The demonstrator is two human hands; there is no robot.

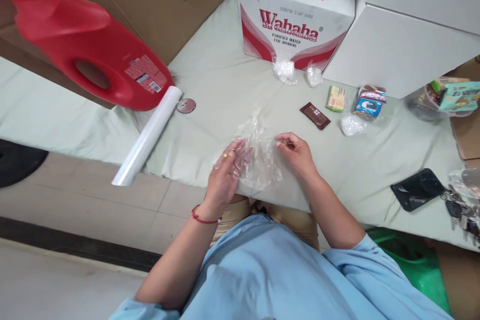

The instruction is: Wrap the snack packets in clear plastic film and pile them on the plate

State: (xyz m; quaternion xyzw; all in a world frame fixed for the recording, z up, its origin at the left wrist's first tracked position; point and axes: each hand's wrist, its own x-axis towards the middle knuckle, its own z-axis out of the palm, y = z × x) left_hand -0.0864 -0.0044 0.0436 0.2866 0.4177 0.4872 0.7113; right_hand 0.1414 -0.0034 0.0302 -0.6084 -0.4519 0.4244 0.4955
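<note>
Pale-green cloth (213,70), clear plastic (261,165) veiling left hand (225,175) — fingers outstretched, right hand (300,156) curled, pinch unclear

Looks bright and even, with soft, diffuse light across the cloth (225,85). Glints white along the roll (147,136) and in fine streaks on the bag (262,160). Dims to shadow under the cloth's edge at lower right. Stretches the bottle (112,50) toward the upper left corner. Reads crisply on the box (294,35), but blurs in the label's (146,74) small print and around the keys (454,208)
</note>
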